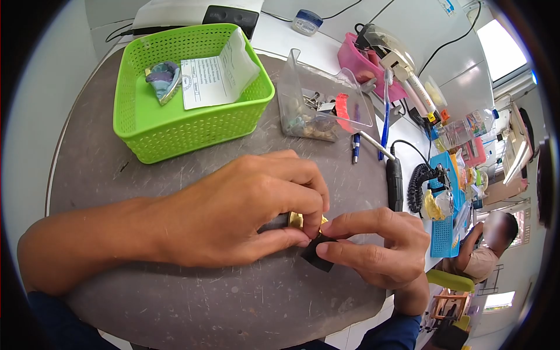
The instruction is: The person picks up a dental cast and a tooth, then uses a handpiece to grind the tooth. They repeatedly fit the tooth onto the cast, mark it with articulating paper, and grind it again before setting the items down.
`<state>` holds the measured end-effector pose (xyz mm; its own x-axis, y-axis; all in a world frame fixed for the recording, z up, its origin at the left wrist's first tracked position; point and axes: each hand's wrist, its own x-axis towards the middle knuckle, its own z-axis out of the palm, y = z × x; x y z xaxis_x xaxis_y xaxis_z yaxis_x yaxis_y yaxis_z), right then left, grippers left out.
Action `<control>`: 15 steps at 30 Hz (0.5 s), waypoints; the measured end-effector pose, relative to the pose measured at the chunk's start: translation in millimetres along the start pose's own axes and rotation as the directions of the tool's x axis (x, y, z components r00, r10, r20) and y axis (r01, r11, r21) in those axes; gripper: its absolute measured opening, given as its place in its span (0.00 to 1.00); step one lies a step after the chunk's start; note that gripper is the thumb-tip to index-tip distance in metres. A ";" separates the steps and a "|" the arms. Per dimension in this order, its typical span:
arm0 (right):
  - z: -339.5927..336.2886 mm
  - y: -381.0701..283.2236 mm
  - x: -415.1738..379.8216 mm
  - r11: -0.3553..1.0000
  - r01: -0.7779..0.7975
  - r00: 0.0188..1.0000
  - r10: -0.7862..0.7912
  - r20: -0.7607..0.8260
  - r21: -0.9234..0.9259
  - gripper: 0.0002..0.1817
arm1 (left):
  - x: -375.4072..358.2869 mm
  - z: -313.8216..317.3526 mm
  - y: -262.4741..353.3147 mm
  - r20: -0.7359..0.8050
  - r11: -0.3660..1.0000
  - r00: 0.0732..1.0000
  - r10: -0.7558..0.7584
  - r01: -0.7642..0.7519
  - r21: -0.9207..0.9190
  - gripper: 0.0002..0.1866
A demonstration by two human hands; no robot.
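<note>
My left hand [245,216] lies across the middle of the grey worktop [192,303], fingers closed around a small brass-coloured metal part [296,220] of which only a bit shows. My right hand [382,248] meets it from the right, thumb and forefinger pinching a small black piece [318,256] that touches the brass part. Most of both objects is hidden by my fingers.
A green plastic basket [192,125] with a paper slip and a dental cast stands at the back left. A clear box [318,99] of small parts, pens, a black handpiece [395,184] with coiled cord and a pink tray sit behind. Another person sits at the far right.
</note>
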<state>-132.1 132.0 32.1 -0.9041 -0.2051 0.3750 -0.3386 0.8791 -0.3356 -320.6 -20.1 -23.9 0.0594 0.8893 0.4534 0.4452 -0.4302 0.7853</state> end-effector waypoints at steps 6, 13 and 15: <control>-2.6 -1.6 0.9 1.000 0.012 0.999 -0.011 0.045 -0.028 0.14 | 0.1 0.0 0.3 0.002 1.000 1.000 -0.004 0.004 0.011 0.08; -0.9 -1.1 0.8 0.999 0.021 1.000 -0.021 0.008 -0.024 0.13 | 0.3 0.2 1.0 0.004 1.000 1.000 -0.011 0.011 0.021 0.08; -3.2 -2.7 1.2 0.998 0.029 0.999 -0.028 0.025 -0.047 0.12 | 0.1 0.1 0.9 0.006 1.000 1.000 -0.013 0.013 0.025 0.08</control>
<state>-131.4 130.7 36.2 -0.9006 -0.2397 0.3627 -0.3518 0.8920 -0.2839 -320.1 -20.3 -23.2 0.0588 0.8958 0.4405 0.4682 -0.4145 0.7804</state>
